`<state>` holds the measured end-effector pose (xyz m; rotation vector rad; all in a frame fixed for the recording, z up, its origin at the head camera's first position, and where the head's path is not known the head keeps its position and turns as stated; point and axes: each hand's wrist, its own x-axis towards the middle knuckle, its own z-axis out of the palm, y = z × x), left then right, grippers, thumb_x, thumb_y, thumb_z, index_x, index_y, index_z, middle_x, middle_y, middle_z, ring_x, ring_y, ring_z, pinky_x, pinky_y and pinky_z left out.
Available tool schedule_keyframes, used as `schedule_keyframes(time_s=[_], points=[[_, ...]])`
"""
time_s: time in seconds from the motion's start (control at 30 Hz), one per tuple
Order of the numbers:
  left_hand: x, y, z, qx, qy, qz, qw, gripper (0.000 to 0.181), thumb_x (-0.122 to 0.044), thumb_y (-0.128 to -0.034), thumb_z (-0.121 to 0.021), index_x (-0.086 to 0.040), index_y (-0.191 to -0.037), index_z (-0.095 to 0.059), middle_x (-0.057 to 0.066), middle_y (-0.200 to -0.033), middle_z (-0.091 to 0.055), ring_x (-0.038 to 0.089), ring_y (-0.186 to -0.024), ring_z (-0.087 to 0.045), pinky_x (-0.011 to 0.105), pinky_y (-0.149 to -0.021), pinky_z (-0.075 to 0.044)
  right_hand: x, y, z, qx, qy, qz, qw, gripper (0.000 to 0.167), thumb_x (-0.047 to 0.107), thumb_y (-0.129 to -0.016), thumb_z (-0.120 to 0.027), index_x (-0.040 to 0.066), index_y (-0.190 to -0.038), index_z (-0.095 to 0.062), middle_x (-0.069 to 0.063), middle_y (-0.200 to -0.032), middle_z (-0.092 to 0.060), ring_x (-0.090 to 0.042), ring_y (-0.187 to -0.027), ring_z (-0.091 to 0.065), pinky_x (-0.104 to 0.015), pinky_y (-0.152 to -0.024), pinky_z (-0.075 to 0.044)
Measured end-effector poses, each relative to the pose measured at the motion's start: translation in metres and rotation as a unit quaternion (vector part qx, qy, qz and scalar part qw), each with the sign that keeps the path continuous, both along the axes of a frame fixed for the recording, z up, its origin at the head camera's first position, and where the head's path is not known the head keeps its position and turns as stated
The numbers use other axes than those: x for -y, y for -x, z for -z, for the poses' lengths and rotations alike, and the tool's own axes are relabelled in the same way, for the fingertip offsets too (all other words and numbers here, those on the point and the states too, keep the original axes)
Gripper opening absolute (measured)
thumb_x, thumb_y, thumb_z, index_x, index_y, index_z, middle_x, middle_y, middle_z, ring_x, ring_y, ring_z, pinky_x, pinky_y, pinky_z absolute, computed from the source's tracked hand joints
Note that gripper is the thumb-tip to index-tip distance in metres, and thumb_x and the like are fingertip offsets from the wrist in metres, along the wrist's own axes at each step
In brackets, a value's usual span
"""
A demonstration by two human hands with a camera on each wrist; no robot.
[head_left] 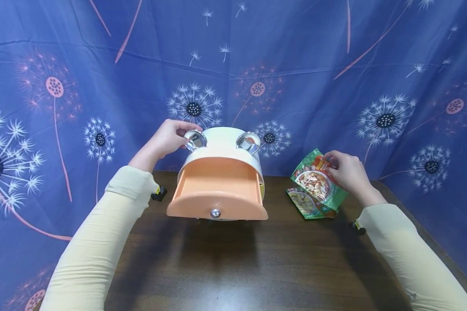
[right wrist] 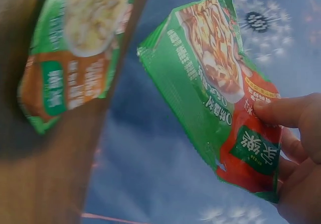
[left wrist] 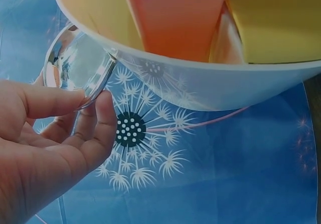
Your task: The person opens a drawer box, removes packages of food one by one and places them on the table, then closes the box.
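My left hand (head_left: 172,137) pinches the silver ear-shaped knob (left wrist: 80,66) on the left of a white rounded drawer box (head_left: 222,142). Its peach drawer (head_left: 218,205) with a small silver knob is pulled out, and the inside looks bare. On the right, my right hand (head_left: 348,172) holds a green and red food packet (right wrist: 215,68) by its red end, thumb on the front and fingers behind. The packet is tilted and raised off the table. A second packet (right wrist: 75,48), green and orange with a bowl picture, lies on the table below it.
The box stands at the back of a dark wooden table (head_left: 218,268), close to a blue curtain (head_left: 148,95) with dandelion prints. A second silver ear (head_left: 249,141) sits on the box's right side. Something yellow (left wrist: 276,23) shows inside the box behind the drawer.
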<state>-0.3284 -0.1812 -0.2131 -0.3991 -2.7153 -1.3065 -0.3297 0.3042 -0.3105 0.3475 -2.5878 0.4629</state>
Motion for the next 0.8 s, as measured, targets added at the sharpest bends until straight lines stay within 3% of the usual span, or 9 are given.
schedule_keyframes(time_s=[0.17, 0.37, 0.47, 0.8], points=[[0.0, -0.001, -0.001, 0.004, 0.0, -0.004, 1.0, 0.06, 0.016, -0.0785, -0.042, -0.018, -0.123, -0.064, 0.014, -0.109, -0.066, 0.025, -0.074, -0.052, 0.022, -0.051, -0.04, -0.01, 0.005, 0.024, 0.02, 0.017, 0.018, 0.9995, 0.031, 0.004, -0.078, -0.069, 0.006, -0.108, -0.063, -0.02, -0.088, -0.066, -0.035, -0.076, -0.061, -0.052, -0.064, -0.045], [-0.001, -0.002, 0.0, -0.004, 0.0, -0.004, 1.0, 0.06, 0.017, -0.0779, -0.041, -0.017, -0.121, -0.065, 0.014, -0.103, -0.067, 0.016, -0.062, -0.046, 0.022, -0.051, -0.041, -0.02, 0.009, 0.053, 0.038, 0.025, 0.038, 0.9982, 0.032, 0.006, -0.077, -0.069, 0.006, -0.108, -0.062, -0.017, -0.084, -0.066, -0.031, -0.071, -0.06, -0.047, -0.059, -0.045], [-0.003, -0.001, 0.001, -0.001, -0.003, -0.002, 1.0, 0.059, 0.017, -0.0785, -0.041, -0.016, -0.121, -0.065, 0.014, -0.106, -0.067, 0.016, -0.064, -0.049, 0.022, -0.052, -0.042, -0.027, 0.01, 0.064, 0.042, 0.029, 0.049, 0.9975, 0.032, 0.005, -0.076, -0.07, 0.006, -0.107, -0.063, -0.016, -0.083, -0.066, -0.03, -0.071, -0.06, -0.046, -0.059, -0.044], [-0.002, 0.0, 0.002, 0.003, -0.009, -0.004, 0.9999, 0.057, 0.017, -0.0799, -0.042, -0.014, -0.122, -0.065, 0.013, -0.112, -0.065, 0.018, -0.081, -0.057, 0.023, -0.059, -0.049, -0.055, 0.011, 0.075, 0.056, 0.052, 0.105, 0.9915, 0.032, 0.007, -0.078, -0.068, 0.002, -0.11, -0.061, -0.025, -0.093, -0.066, -0.041, -0.08, -0.061, -0.051, -0.061, -0.045]])
